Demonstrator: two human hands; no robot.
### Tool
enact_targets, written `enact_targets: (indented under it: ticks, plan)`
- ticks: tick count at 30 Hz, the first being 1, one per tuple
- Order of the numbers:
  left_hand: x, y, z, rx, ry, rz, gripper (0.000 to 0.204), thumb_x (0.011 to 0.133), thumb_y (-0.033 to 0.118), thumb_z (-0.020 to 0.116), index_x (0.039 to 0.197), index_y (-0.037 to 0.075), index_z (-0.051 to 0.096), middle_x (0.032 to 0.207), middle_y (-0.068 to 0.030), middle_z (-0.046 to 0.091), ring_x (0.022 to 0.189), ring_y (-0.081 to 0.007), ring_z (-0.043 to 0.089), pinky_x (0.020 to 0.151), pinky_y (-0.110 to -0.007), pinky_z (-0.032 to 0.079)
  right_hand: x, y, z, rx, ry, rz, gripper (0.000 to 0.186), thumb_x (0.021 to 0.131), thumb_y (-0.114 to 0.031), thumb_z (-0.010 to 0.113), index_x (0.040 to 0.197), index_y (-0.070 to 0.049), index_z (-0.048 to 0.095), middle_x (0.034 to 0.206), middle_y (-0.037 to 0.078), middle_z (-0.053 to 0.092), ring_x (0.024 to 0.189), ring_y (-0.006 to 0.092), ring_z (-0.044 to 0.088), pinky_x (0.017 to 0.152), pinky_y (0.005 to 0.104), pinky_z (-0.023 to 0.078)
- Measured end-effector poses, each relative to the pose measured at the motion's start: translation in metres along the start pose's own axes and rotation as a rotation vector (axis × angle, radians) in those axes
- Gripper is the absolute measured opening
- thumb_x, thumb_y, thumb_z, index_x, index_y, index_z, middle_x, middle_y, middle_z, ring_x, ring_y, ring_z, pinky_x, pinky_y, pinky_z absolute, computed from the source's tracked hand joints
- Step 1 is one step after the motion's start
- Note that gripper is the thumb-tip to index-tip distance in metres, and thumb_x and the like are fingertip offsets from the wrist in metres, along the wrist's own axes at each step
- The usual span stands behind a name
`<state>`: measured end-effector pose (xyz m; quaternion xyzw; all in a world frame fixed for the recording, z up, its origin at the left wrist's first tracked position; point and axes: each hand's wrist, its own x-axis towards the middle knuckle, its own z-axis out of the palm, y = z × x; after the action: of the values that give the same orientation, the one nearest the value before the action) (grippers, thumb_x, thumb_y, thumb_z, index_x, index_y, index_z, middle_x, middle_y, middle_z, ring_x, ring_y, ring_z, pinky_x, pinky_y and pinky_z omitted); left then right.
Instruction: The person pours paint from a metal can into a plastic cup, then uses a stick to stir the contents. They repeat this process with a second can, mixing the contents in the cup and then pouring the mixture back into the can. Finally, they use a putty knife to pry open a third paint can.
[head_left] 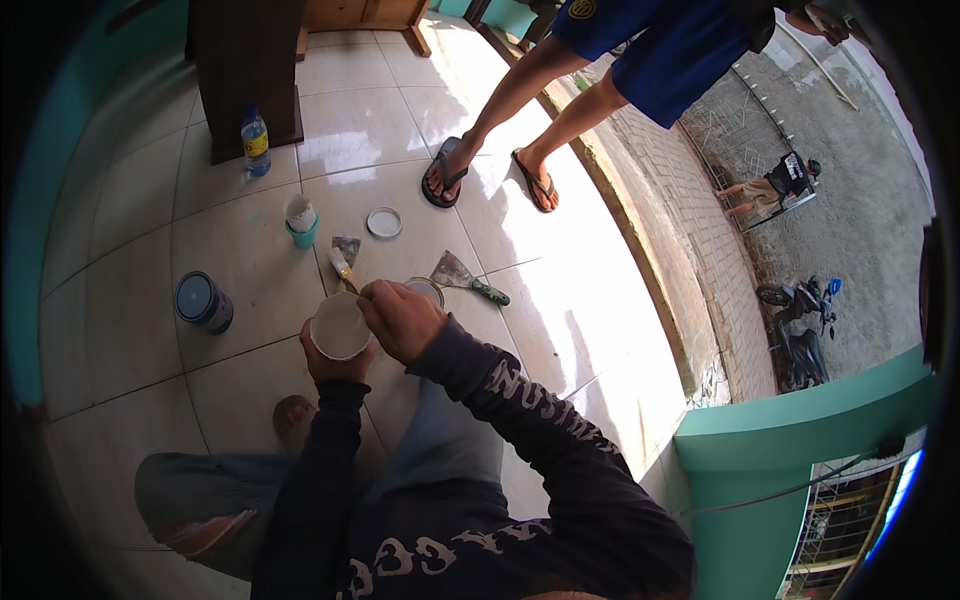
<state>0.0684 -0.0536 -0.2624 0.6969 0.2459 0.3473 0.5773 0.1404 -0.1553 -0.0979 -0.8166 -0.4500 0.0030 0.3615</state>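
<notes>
My left hand is wrapped round a pale cup with light grey contents. My right hand is closed at the cup's rim on a small tool with a pale end and brownish handle, partly hidden by my fingers. Beyond them a metal scraper blade lies on the tiles, and a green-handled scraper rests beside an open tin, half hidden behind my right hand. A white lid, a teal cup with a white container in it and a dark closed can stand around.
A bottle stands by dark wooden furniture. A person in blue shorts and sandals stands close at upper right, beside a step edge. Outside are another person and a motorbike. A teal wall is lower right.
</notes>
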Motion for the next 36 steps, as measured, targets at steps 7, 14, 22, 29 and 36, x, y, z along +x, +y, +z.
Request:
enact_targets:
  ticks: [7,14,22,29,36]
  plan:
    - [0.003,-0.009,0.002,-0.069,0.027,0.017,0.091,0.056,0.016,0.087,0.130,0.007,0.035,0.117,-0.0125,0.059,0.107,-0.0271,0.062,0.091,-0.038,0.052,-0.001,-0.004,0.001,0.011,-0.063,-0.015,0.016,0.094,-0.017,0.056,0.103,-0.003,0.054,0.092,0.018,0.064,0.084,0.0370,0.064,0.071,0.0426,0.052]
    - [0.002,-0.003,-0.010,-0.057,-0.028,0.023,0.094,0.057,0.021,0.092,0.132,0.007,0.035,0.124,-0.0130,0.055,0.113,-0.0259,0.058,0.094,-0.039,0.050,-0.002,-0.009,0.015,0.052,-0.119,-0.015,0.016,0.094,-0.016,0.055,0.102,-0.001,0.054,0.092,0.019,0.064,0.084,0.0381,0.065,0.073,0.0428,0.053]
    - [0.002,0.007,-0.013,-0.086,-0.003,-0.019,0.093,0.054,0.018,0.090,0.130,0.006,0.036,0.121,-0.0118,0.055,0.111,-0.0238,0.059,0.093,-0.036,0.050,0.002,-0.013,0.009,0.034,-0.125,-0.105,0.013,0.092,-0.012,0.058,0.098,-0.002,0.054,0.089,0.017,0.064,0.084,0.0371,0.064,0.071,0.0420,0.052]
    - [0.001,0.008,-0.013,-0.227,-0.025,-0.105,0.096,0.055,0.019,0.091,0.130,0.008,0.033,0.120,-0.0107,0.054,0.110,-0.0242,0.058,0.092,-0.036,0.051,0.001,-0.021,0.006,-0.069,-0.084,-0.119,0.014,0.090,-0.009,0.061,0.100,-0.002,0.057,0.091,0.017,0.066,0.082,0.0353,0.066,0.071,0.0389,0.054]
    - [0.004,-0.006,-0.011,-0.217,-0.093,-0.069,0.097,0.054,0.017,0.092,0.130,0.009,0.032,0.120,-0.0106,0.054,0.109,-0.0238,0.058,0.091,-0.036,0.051,0.016,-0.034,0.000,-0.124,-0.050,-0.107,0.014,0.090,-0.009,0.061,0.101,-0.001,0.056,0.090,0.017,0.066,0.083,0.0357,0.067,0.069,0.0392,0.054]
